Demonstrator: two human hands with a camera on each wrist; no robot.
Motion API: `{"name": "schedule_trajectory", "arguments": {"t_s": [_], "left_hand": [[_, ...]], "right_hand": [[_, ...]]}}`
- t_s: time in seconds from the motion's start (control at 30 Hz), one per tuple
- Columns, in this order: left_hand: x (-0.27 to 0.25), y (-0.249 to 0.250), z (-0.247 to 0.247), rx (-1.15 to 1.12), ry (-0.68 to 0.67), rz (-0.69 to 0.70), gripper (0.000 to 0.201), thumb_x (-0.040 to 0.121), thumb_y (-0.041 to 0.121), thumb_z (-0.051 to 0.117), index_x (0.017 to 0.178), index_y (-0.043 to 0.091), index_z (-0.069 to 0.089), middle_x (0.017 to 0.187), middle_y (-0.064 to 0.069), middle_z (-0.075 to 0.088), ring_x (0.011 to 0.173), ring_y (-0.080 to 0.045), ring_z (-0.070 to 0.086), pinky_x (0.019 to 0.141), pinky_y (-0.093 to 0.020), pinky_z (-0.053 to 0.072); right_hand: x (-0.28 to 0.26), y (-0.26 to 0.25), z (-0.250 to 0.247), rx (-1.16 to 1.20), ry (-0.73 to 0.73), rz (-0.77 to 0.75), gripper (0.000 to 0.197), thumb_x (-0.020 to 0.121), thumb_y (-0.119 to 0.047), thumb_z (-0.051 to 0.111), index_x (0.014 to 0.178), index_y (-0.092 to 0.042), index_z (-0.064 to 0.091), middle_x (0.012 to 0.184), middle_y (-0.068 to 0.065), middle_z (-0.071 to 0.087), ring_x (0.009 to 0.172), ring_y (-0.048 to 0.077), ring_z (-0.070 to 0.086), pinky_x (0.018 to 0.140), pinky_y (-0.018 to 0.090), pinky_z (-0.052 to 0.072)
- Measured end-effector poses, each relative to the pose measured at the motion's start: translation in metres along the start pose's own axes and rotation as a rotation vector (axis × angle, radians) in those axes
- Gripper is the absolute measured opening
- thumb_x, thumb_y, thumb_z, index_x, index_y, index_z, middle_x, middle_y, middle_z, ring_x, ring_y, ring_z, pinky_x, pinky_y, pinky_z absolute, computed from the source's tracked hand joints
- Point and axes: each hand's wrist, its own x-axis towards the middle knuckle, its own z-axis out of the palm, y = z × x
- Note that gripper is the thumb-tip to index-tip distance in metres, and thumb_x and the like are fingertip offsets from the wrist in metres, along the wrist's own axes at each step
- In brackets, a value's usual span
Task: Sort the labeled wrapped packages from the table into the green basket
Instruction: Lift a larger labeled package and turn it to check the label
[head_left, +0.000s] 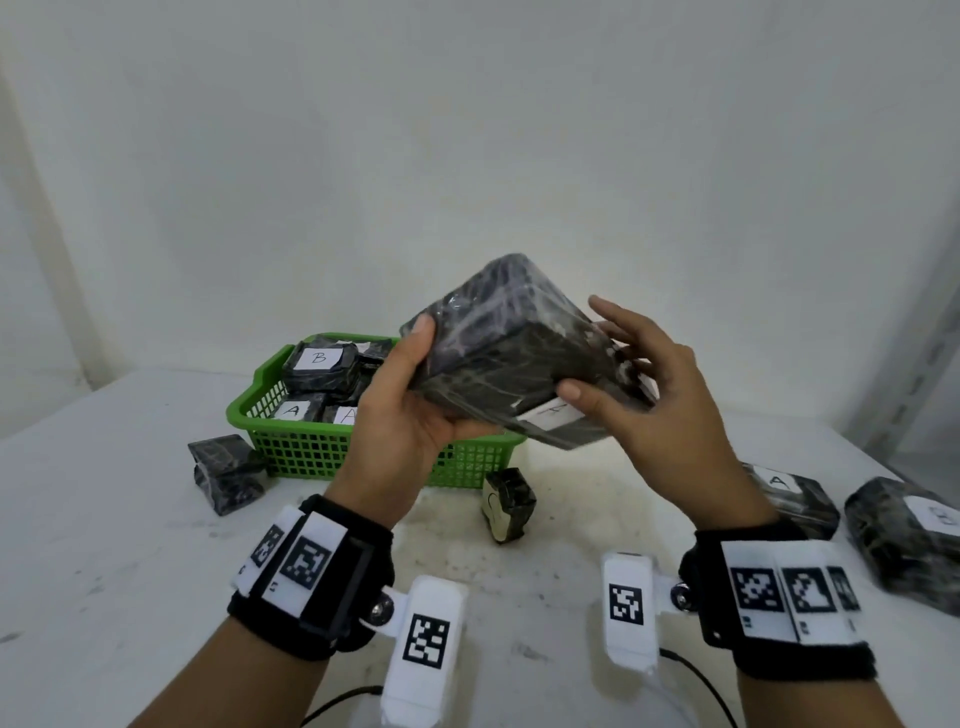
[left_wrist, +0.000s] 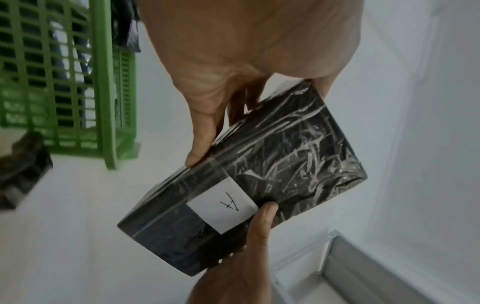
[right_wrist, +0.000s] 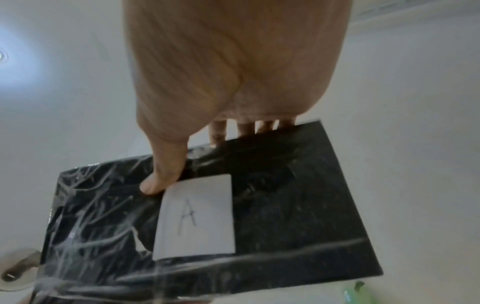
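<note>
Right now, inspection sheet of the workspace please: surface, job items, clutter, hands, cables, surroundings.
Surface: white table, scuffed and stained.
Job's things: held package labeled A; green basket holds packages marked A and B; four more packages lie on the table around it.
Clutter: nothing seen.
Hands: left hand and right hand both grip the held package.
Cables: black cable and others near the wrists.
Surroundings: plain white wall.
</note>
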Motion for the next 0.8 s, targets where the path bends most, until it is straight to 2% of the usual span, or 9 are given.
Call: {"name": "schedule_trajectory", "arguments": {"t_s": [0.1,0.23,0.3,0.4,0.5,0.6,0.67,0.73,0.8], "left_hand": [[-0.002,-0.002,0.007,-0.120,-0.013,-0.089,0.055,0.108,0.045,0.030,0.139,0.010,0.059,0.136,-0.020,0.066,0.124,-0.044,0.063,0.098,-0.074,0.047],[-0.004,-0.006,0.018,-0.204,-0.037,-0.183,0.062,0.109,0.049,0.024,0.139,0.007,0.059,0.132,-0.026,0.066,0.119,-0.048,0.065,0.095,-0.071,0.051],[-0.005,-0.011,0.029,-0.187,-0.055,-0.240,0.061,0.108,0.048,0.025,0.132,0.006,0.063,0.127,-0.027,0.069,0.114,-0.048,0.068,0.091,-0.066,0.056],[-0.002,-0.025,0.045,-0.007,0.014,-0.268,0.054,0.109,0.038,0.030,0.135,0.001,0.061,0.129,-0.027,0.067,0.118,-0.050,0.064,0.093,-0.067,0.055],[0.003,-0.040,0.067,0.290,0.082,-0.177,0.049,0.111,0.038,0.034,0.121,0.005,0.069,0.117,-0.018,0.074,0.113,-0.039,0.070,0.092,-0.057,0.060],[0.006,-0.063,0.092,0.632,-0.020,-0.149,0.072,0.094,0.078,0.040,0.109,0.016,0.074,0.102,-0.002,0.079,0.098,-0.021,0.076,0.089,-0.041,0.059],[0.010,-0.091,0.102,0.794,-0.023,-0.220,0.072,0.087,0.081,0.050,0.109,0.016,0.070,0.103,0.001,0.077,0.098,-0.020,0.073,0.090,-0.039,0.057],[0.012,-0.121,0.111,0.852,-0.041,-0.344,0.063,0.094,0.069,0.052,0.106,0.009,0.068,0.105,-0.007,0.073,0.097,-0.027,0.071,0.089,-0.043,0.058],[0.010,-0.147,0.120,0.866,-0.095,-0.449,0.063,0.099,0.063,0.050,0.103,0.002,0.068,0.104,-0.015,0.073,0.095,-0.033,0.071,0.089,-0.048,0.060]], "right_hand": [[-0.002,0.003,-0.014,-0.090,0.144,0.023,0.064,0.066,-0.074,0.079,0.125,-0.057,0.061,0.119,-0.041,0.055,0.123,0.005,0.054,0.101,0.023,0.047],[-0.012,0.008,-0.040,0.110,0.279,0.075,0.061,0.076,-0.054,0.085,0.128,-0.027,0.066,0.120,-0.007,0.071,0.100,-0.002,0.070,0.079,0.012,0.054],[-0.019,0.015,-0.050,0.285,0.327,0.158,0.059,0.076,-0.040,0.081,0.129,-0.019,0.064,0.119,0.001,0.073,0.100,0.004,0.073,0.080,0.018,0.058],[-0.030,0.025,-0.064,0.390,0.443,0.343,0.059,0.081,-0.048,0.082,0.128,-0.016,0.066,0.116,0.004,0.078,0.105,0.020,0.076,0.093,0.041,0.061],[-0.044,0.030,-0.090,0.301,0.524,0.467,0.049,0.088,-0.051,0.074,0.120,-0.014,0.071,0.104,-0.003,0.081,0.097,0.014,0.077,0.086,0.035,0.060],[-0.058,0.035,-0.119,0.171,0.462,0.611,0.039,0.092,-0.055,0.070,0.109,-0.019,0.072,0.103,-0.002,0.078,0.094,0.017,0.074,0.072,0.029,0.052],[-0.068,0.044,-0.137,0.089,0.425,0.707,0.038,0.094,-0.055,0.067,0.105,-0.019,0.069,0.101,-0.002,0.074,0.086,0.012,0.067,0.066,0.025,0.046],[-0.079,0.058,-0.154,-0.027,0.401,0.810,0.049,0.094,-0.056,0.067,0.115,-0.012,0.068,0.107,0.003,0.072,0.087,0.017,0.065,0.071,0.027,0.048],[-0.091,0.078,-0.167,-0.065,0.398,0.899,0.067,0.089,-0.059,0.072,0.132,-0.009,0.066,0.124,0.010,0.071,0.105,0.029,0.068,0.093,0.036,0.053]]}}
